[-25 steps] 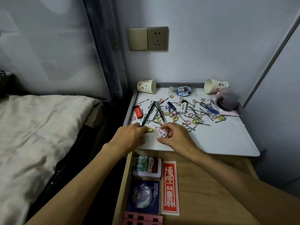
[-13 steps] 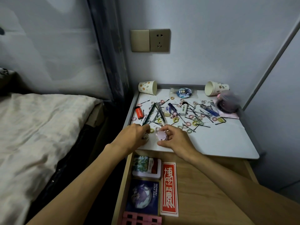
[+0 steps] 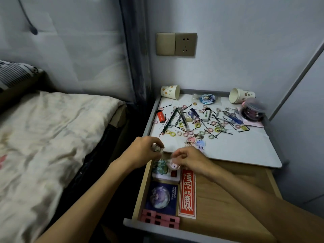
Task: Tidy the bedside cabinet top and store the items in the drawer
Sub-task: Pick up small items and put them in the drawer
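"Starting with the hard parts: what is gripped by the hands?"

"A small round patterned thing (image 3: 156, 148) is pinched in the curled fingers of the left hand (image 3: 140, 152), at seven o'clock of the cabinet top (image 3: 242, 149). A pink charm (image 3: 172, 165) is pinched by the right hand (image 3: 191, 159) and held over the back end of the open drawer (image 3: 215, 213), above a white card (image 3: 165, 175). Neither item's detail can be made out."

"What else is blurred or covered?"

"A lidded jar (image 3: 252, 109) at two o'clock on the top is smeared by blur. The drawer's right part is crossed by the right forearm."

"What is spread over the top?"

"Hair ties (image 3: 172, 133), bobby pins (image 3: 243, 131) and pens (image 3: 171, 118) are scattered across the middle, with a red lighter (image 3: 161, 116) at nine o'clock. Paper cups are placed at eleven (image 3: 170, 92) and one o'clock (image 3: 241, 95), with a round badge (image 3: 207, 98) between them. Two charms (image 3: 194, 142) are laid at six o'clock, just beyond the right hand."

"And inside the drawer?"

"A red strip (image 3: 187, 192) with white characters, a dark blue card (image 3: 172, 195) and pink pieces (image 3: 160, 219) are laid along the left of its wooden floor."

"The surroundings?"

"The white top is bordered by a raised grey edge. A bed (image 3: 52, 137) with a creased cream sheet is seen at nine o'clock of the cabinet, and a socket plate (image 3: 176, 44) is fixed to the pale wall (image 3: 245, 50) at twelve."
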### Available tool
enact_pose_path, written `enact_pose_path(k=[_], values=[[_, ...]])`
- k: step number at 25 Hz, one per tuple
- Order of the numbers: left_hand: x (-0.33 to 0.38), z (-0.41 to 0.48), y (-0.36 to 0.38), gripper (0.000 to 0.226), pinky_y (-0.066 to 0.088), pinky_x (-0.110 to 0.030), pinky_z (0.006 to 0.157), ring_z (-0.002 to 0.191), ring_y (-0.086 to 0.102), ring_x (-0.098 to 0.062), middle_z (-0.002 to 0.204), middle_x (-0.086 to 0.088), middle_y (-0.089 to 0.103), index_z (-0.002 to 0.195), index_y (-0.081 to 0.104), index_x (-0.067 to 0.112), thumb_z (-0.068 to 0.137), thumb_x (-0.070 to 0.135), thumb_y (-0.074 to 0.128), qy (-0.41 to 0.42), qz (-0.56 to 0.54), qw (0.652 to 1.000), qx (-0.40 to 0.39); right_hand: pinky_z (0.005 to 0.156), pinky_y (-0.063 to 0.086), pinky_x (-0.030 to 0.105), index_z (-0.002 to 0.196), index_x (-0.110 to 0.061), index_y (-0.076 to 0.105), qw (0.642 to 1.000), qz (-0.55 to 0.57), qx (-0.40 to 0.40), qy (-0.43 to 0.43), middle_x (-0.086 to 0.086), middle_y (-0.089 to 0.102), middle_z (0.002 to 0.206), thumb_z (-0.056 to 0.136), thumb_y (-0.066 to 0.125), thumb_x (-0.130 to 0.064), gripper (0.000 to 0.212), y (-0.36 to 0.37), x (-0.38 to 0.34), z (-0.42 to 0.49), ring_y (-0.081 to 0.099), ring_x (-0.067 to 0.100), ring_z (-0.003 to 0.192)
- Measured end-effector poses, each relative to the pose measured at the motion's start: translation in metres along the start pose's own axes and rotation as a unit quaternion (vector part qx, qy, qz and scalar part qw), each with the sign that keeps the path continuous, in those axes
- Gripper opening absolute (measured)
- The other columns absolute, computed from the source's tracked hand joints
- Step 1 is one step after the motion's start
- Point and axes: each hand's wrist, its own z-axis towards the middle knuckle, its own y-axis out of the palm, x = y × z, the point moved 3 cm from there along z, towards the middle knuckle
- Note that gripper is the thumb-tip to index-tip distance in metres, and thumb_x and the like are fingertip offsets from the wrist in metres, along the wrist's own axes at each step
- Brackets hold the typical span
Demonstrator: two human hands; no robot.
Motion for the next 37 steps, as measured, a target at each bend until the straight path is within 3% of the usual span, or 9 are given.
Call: enact_pose_path(k=[3, 5, 9, 16, 21, 27, 32, 35, 37], values=[[-0.012, -0.013, 0.003, 0.026, 0.044, -0.013, 0.07, 0.091, 0.062, -0.009, 0.104, 0.001, 0.066, 0.109, 0.07, 0.025, 0.084, 0.026, 0.073, -0.022, -0.001, 0.999, -0.026, 0.06, 0.05, 0.013, 0.095, -0.021, 0.069, 0.994, -0.036, -0.104, 0.019, -0.007, 0.073, 0.08, 0.087, 0.071, -0.021, 0.008, 0.04, 0.011, -0.012, 0.068, 0.0, 0.068], [-0.02, -0.017, 0.007, 0.025, 0.042, -0.008, 0.063, 0.086, 0.064, -0.006, 0.101, 0.002, 0.067, 0.109, 0.07, 0.024, 0.084, 0.025, 0.072, -0.034, -0.009, 0.999, -0.039, 0.068, 0.054, 0.015, 0.103, -0.015, 0.07, 0.985, -0.087, -0.147, 0.001, -0.003, 0.073, 0.093, 0.087, 0.07, -0.02, 0.016, 0.069, 0.021, -0.015, 0.069, 0.001, 0.079], [-0.027, -0.016, 0.01, 0.023, 0.054, -0.019, 0.072, 0.083, 0.066, -0.006, 0.099, 0.002, 0.067, 0.107, 0.07, 0.022, 0.085, 0.022, 0.071, -0.04, -0.023, 0.997, -0.059, 0.079, 0.056, 0.023, 0.11, -0.014, 0.069, 0.973, -0.13, -0.191, -0.022, 0.001, 0.071, 0.105, 0.088, 0.069, -0.024, 0.024, 0.105, 0.031, -0.013, 0.068, 0.007, 0.09], [-0.024, -0.009, 0.014, 0.024, 0.047, -0.017, 0.066, 0.084, 0.064, -0.008, 0.098, 0.002, 0.065, 0.108, 0.069, 0.025, 0.085, 0.023, 0.072, -0.031, 0.01, 0.997, -0.068, 0.073, 0.057, 0.026, 0.097, -0.012, 0.073, 0.973, -0.126, -0.194, -0.022, 0.0, 0.072, 0.095, 0.081, 0.075, -0.031, 0.025, 0.121, 0.034, -0.012, 0.067, 0.01, 0.082], [-0.023, -0.008, 0.018, 0.026, 0.047, -0.017, 0.064, 0.082, 0.062, -0.009, 0.089, 0.004, 0.06, 0.111, 0.069, 0.022, 0.085, 0.023, 0.072, -0.031, 0.019, 0.996, -0.082, 0.069, 0.053, 0.017, 0.1, -0.014, 0.071, 0.973, -0.131, -0.19, -0.023, -0.002, 0.07, 0.1, 0.079, 0.078, -0.025, 0.025, 0.126, 0.038, -0.016, 0.065, 0.004, 0.083], [-0.023, -0.008, 0.024, 0.026, 0.042, -0.016, 0.062, 0.081, 0.06, -0.009, 0.09, 0.003, 0.059, 0.11, 0.069, 0.026, 0.084, 0.024, 0.073, -0.025, 0.027, 0.995, -0.09, 0.076, 0.056, 0.022, 0.102, -0.014, 0.07, 0.974, -0.119, -0.19, -0.011, -0.001, 0.069, 0.102, 0.081, 0.076, -0.026, 0.025, 0.124, 0.037, -0.018, 0.066, 0.006, 0.086], [-0.02, -0.011, 0.031, 0.039, 0.049, -0.027, 0.071, 0.089, 0.061, -0.016, 0.106, -0.002, 0.065, 0.119, 0.057, 0.024, 0.083, 0.024, 0.073, -0.007, 0.044, 0.995, -0.091, 0.062, 0.051, 0.016, 0.099, -0.015, 0.066, 0.994, 0.051, -0.071, 0.07, 0.002, 0.068, 0.088, 0.099, 0.052, -0.021, 0.015, 0.076, 0.026, -0.014, 0.064, 0.006, 0.07], [-0.013, -0.011, 0.04, 0.056, 0.054, -0.041, 0.079, 0.096, 0.062, -0.024, 0.113, -0.008, 0.063, 0.126, 0.042, 0.022, 0.081, 0.027, 0.074, 0.013, 0.068, 0.994, -0.086, 0.058, 0.049, 0.023, 0.107, 0.001, 0.064, 0.957, 0.27, -0.002, 0.107, 0.014, 0.069, 0.084, 0.101, 0.049, -0.027, 0.032, 0.048, 0.017, -0.018, 0.064, 0.017, 0.064], [-0.006, -0.012, 0.048, 0.063, 0.054, -0.041, 0.081, 0.1, 0.063, -0.028, 0.117, -0.011, 0.061, 0.13, 0.038, 0.022, 0.079, 0.029, 0.075, 0.036, 0.088, 0.992, -0.079, 0.065, 0.053, 0.027, 0.109, -0.001, 0.064, 0.944, 0.314, -0.01, 0.102, 0.013, 0.071, 0.087, 0.097, 0.056, -0.03, 0.032, 0.044, 0.008, -0.021, 0.067, 0.02, 0.07]])
